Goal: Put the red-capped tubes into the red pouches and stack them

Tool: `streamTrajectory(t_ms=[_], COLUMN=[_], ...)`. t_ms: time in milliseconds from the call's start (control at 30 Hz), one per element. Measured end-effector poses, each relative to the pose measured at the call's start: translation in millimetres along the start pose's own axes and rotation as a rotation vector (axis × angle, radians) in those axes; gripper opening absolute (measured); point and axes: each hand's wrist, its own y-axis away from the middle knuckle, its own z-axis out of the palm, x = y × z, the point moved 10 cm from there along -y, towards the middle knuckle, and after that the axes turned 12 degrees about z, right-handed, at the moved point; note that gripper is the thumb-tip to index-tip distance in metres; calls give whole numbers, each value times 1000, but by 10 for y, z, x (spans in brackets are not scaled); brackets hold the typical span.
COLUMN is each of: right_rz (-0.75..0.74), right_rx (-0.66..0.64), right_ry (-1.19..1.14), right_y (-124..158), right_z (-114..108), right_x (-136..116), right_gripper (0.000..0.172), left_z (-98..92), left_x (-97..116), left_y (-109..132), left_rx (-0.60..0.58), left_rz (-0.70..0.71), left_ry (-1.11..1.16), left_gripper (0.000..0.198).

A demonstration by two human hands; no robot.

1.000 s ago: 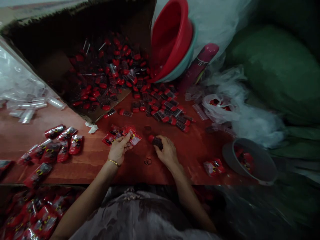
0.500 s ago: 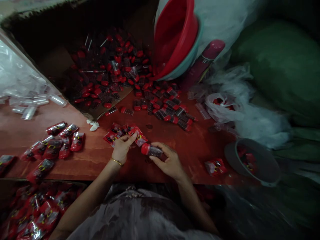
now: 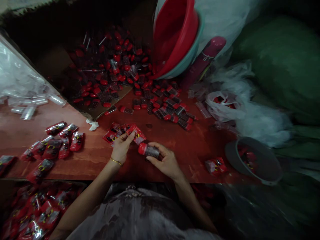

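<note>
My left hand (image 3: pixel 121 145) pinches a red printed sleeve (image 3: pixel 138 134) between thumb and fingers. My right hand (image 3: pixel 167 161) is closed around a small clear bottle (image 3: pixel 152 151) with dark contents and a red cap (image 3: pixel 142 148). The cap end points left and lies just below the sleeve's lower right end; whether they touch I cannot tell. More flat red sleeves (image 3: pixel 109 136) lie on the table beyond my left hand. Farther back, a heap of the same red-capped bottles (image 3: pixel 172 108) spreads over the tabletop.
A cardboard box (image 3: pixel 57 63) on its side spills red-capped bottles. Finished-looking wrapped bottles (image 3: pixel 52 146) lie at left, with more below the edge. Clear tubes (image 3: pixel 30 103) are far left. Red basin (image 3: pixel 188 43), spray can (image 3: pixel 203 61), plastic bags (image 3: pixel 260 120) and grey bowl (image 3: pixel 272 180) stand right.
My right hand has shifted slightly left with the bottle, bringing its cap closer under the sleeve. My left hand has moved slightly left, still pinching the sleeve.
</note>
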Motion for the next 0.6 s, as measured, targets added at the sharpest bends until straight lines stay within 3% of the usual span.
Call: streamTrajectory(t_ms=[400,600], right_rz=[-27,41], right_rx=[149,212], right_ry=[87,54], right_y=[-2,-32], right_z=[-84,-40], right_x=[-37,42], right_gripper=[36,36], left_z=[126,143], left_x=[75,-56], left_y=[50,110], left_rx=[-173,-109], left_rz=[144,90], left_ry=[-117,-56], left_gripper=[31,32])
